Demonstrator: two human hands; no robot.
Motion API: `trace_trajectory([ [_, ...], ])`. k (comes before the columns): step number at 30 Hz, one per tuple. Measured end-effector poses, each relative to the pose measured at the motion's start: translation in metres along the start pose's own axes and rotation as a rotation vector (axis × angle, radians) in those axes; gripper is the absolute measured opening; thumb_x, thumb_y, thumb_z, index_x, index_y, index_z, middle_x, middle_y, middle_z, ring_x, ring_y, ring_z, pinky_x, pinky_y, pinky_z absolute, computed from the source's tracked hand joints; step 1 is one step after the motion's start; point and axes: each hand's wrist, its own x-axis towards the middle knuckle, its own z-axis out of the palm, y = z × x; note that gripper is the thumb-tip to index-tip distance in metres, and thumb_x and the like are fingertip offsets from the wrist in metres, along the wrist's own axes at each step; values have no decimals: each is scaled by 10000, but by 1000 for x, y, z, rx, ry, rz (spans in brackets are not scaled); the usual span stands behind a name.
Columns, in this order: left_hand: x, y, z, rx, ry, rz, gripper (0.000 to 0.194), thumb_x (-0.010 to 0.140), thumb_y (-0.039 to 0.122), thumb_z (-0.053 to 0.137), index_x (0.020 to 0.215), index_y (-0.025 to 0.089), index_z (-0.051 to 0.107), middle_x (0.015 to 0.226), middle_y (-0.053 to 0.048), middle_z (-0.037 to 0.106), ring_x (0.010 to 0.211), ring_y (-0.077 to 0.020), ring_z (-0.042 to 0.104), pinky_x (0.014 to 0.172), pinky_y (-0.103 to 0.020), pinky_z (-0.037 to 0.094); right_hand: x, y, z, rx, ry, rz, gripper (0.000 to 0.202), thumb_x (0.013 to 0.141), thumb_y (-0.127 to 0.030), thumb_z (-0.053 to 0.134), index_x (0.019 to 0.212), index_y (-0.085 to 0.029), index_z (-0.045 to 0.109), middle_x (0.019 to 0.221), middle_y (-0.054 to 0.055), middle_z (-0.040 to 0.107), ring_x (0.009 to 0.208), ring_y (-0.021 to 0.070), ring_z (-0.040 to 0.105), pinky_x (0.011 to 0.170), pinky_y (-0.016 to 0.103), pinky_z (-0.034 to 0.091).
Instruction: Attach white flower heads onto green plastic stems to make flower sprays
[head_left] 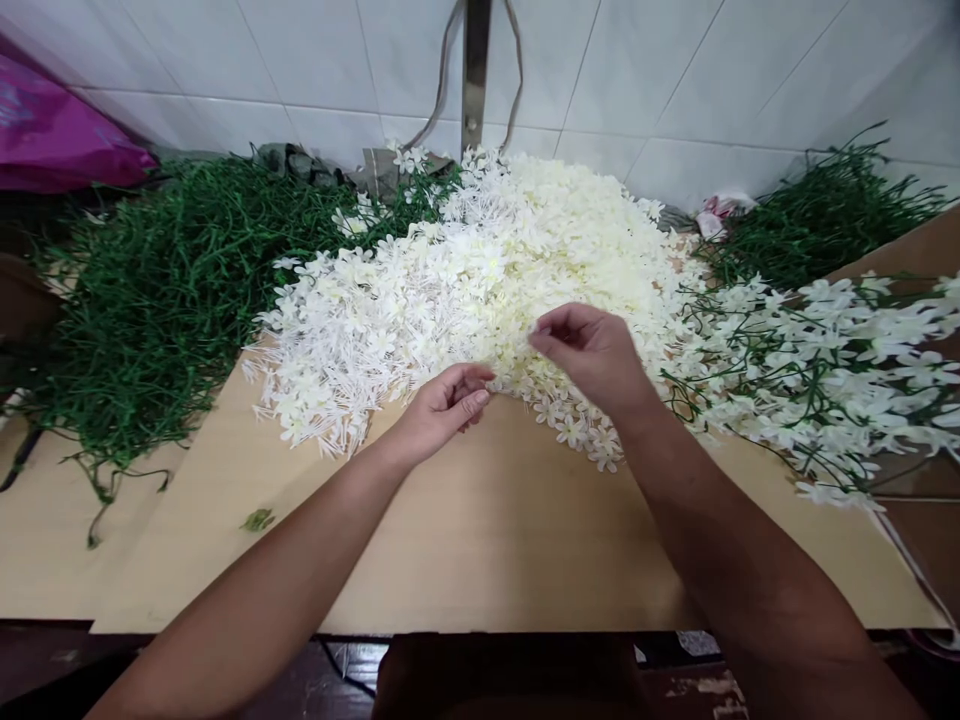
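My left hand is at the near edge of a big heap of white artificial flowers, thumb and fingers pressed together. What they hold, if anything, is too small to make out. Over the yellowish-white petals on the right part of the heap, my right hand makes a pinch. A tiny pale spot shows at its fingertips, its kind unclear. The hands are apart from each other. Several loose white blossoms lie just below my right hand.
Green plastic stems are piled at left, with another bunch at back right. Stemmed white flowers lie at right. A small greenish scrap rests on the board. Behind are a tiled wall and a magenta bag.
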Motion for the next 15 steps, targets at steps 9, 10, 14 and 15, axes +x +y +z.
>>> trace_trajectory([
  [9, 3, 1, 2, -123, 119, -15, 463, 690, 530, 758, 890, 163, 558, 581, 48, 554, 515, -75, 513, 501, -201, 411, -19, -8, 34, -205, -314, 54, 121, 817, -271, 600, 804, -159, 644, 698, 8, 657, 599, 107, 542, 568, 252, 424],
  [10, 3, 1, 2, -123, 140, -28, 443, 690, 519, 760, 853, 163, 553, 568, 49, 554, 503, -72, 509, 494, -198, 404, -18, -9, 32, -231, -323, 37, 128, 824, -272, 588, 804, -159, 643, 692, 6, 654, 593, 106, 533, 560, 251, 415],
  [14, 5, 1, 5, -135, 199, -73, 384, 685, 442, 774, 773, 168, 519, 522, 63, 536, 454, -62, 483, 461, -189, 380, 0, -14, 35, -389, -241, -103, 105, 827, -212, 561, 760, -169, 629, 656, 4, 623, 577, 119, 509, 551, 269, 396],
  [15, 5, 1, 6, -136, 204, -78, 374, 683, 424, 776, 763, 170, 514, 518, 66, 532, 447, -59, 479, 454, -187, 375, 7, -15, 40, -445, -202, -174, 94, 818, -181, 563, 748, -173, 624, 677, 14, 625, 603, 132, 519, 575, 284, 408],
])
